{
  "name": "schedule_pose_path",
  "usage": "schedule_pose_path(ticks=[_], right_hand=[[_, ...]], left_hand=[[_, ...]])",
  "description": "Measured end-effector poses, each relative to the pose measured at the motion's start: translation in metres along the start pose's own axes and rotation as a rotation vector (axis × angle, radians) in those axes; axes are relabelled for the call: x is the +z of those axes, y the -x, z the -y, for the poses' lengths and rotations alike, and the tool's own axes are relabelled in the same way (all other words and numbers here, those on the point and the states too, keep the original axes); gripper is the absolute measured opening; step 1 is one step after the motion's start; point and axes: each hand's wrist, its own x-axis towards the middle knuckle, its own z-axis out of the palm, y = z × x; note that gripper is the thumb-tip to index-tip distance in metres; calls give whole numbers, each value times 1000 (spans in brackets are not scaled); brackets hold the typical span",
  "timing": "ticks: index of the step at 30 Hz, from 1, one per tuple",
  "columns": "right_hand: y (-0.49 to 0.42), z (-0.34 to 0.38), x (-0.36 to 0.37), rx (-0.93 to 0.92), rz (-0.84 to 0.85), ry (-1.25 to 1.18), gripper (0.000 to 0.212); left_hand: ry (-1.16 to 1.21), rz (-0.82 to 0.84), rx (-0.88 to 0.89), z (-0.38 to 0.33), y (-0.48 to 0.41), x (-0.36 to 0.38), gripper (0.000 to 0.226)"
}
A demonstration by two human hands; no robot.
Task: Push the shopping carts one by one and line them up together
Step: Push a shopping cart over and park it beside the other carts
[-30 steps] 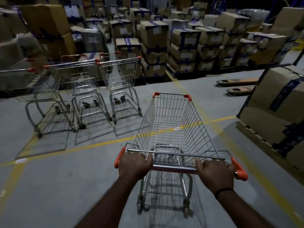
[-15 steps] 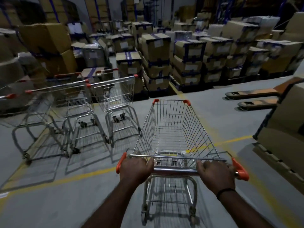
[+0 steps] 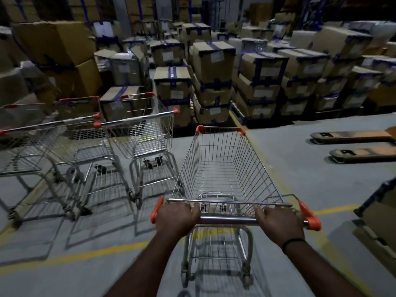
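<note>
Ahead of each hand, left [image 3: 176, 217] and right [image 3: 278, 224], clenched on its handle [image 3: 228, 221], stands the cart [image 3: 218, 168].

Both bare forearms reach forward from the bottom edge, converging slightly toward the hands. The left hand [image 3: 176, 218] is curled over, knuckles up and back of the hand facing the camera, fingers wrapped forward around the shiny round metal handle bar with orange plastic end caps [image 3: 228, 220]; the fingertips are hidden on the far side. The right hand [image 3: 279, 224] grips the same bar in the same overhand way, set well apart from the left, thumb tucked toward the middle. A thin black band [image 3: 292, 242] circles the right wrist (the left wrist is bare). Both wrists look roughly straight, in line with the forearms.
</note>
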Motion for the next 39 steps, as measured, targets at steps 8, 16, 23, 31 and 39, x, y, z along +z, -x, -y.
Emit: schedule_pose_path(ticks=[8,16,23,31,39], right_hand=[[-173,10,7,91,-38,-73,64],[-320,6,14,77,1,-15,67],[-442,-14,19,40,22,-47,54],[-573,-28,38,8,7,-45,65],[-655,-29,39,-104,26,-76,63]], left_hand=[[83,16,21,0,-170,6,76],[90,52,72,-8,-318,6,78],[47,19,126,-35,-420,5,76],[81,41,-6,-58,-522,6,75],[93,47,-124,-70,-579,12,81]])
